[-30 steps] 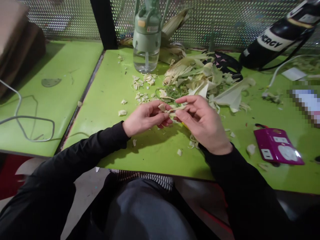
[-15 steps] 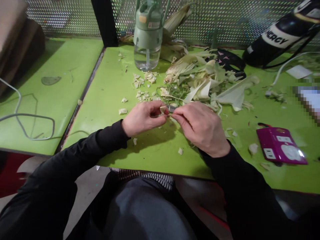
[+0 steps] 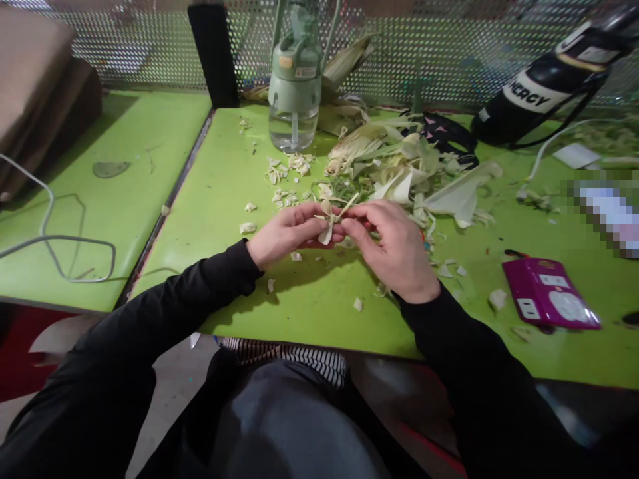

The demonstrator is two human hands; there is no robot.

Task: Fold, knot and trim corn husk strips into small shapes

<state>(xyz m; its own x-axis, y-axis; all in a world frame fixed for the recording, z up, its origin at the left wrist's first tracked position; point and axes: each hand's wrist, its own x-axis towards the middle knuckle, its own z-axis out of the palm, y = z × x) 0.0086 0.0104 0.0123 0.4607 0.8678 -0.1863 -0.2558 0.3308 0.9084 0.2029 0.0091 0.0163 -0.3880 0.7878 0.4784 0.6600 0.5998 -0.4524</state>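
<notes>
Both of my hands meet over the middle of the green table [image 3: 309, 306]. My left hand [image 3: 287, 233] and my right hand [image 3: 392, 246] pinch a small folded piece of pale corn husk [image 3: 330, 223] between their fingertips, with thin strips sticking out above and below. Just behind my hands lies a heap of corn husks [image 3: 399, 166] with green strips. Small cut husk bits [image 3: 287, 179] are scattered on the table to the left of the heap.
A green-lidded water bottle [image 3: 294, 86] stands at the back by a perforated metal screen. A black bottle [image 3: 539, 93] lies at the back right. A magenta power strip [image 3: 549, 303] sits at right. A grey cable [image 3: 64, 246] loops on the left table.
My hands have stayed together on the husk piece and turned it; its pale strips now stick out more plainly between my fingers. The view has shifted slightly.
</notes>
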